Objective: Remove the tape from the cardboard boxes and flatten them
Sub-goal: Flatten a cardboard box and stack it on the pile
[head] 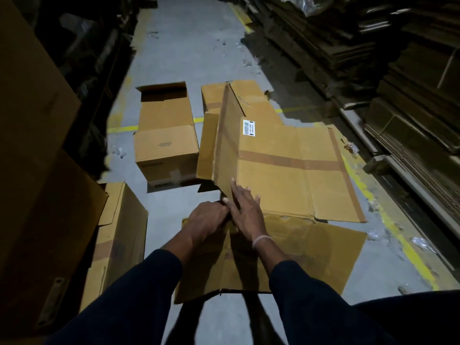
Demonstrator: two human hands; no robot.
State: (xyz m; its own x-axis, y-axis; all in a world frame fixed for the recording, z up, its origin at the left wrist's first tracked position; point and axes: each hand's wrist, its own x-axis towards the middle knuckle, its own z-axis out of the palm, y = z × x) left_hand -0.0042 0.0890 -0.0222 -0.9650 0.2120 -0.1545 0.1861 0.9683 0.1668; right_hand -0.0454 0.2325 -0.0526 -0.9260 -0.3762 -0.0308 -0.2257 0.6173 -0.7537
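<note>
A large opened cardboard box (286, 175) lies mostly flat on the grey floor, with brown tape marks and a white label (249, 127). One panel (225, 140) still stands upright along its left side. My right hand (245, 210) presses with straight fingers against the lower corner of that upright panel. My left hand (207, 219) grips the box's edge just left of it, fingers curled. A second flattened sheet (311, 255) lies under my forearms.
An open upright box (165, 135) stands on the floor ahead left. Another box (119, 235) stands at my left, beside tall cardboard (32, 145). Stacks of flattened cardboard (398, 70) line the right side. Tape scraps (423, 242) litter the yellow floor lines.
</note>
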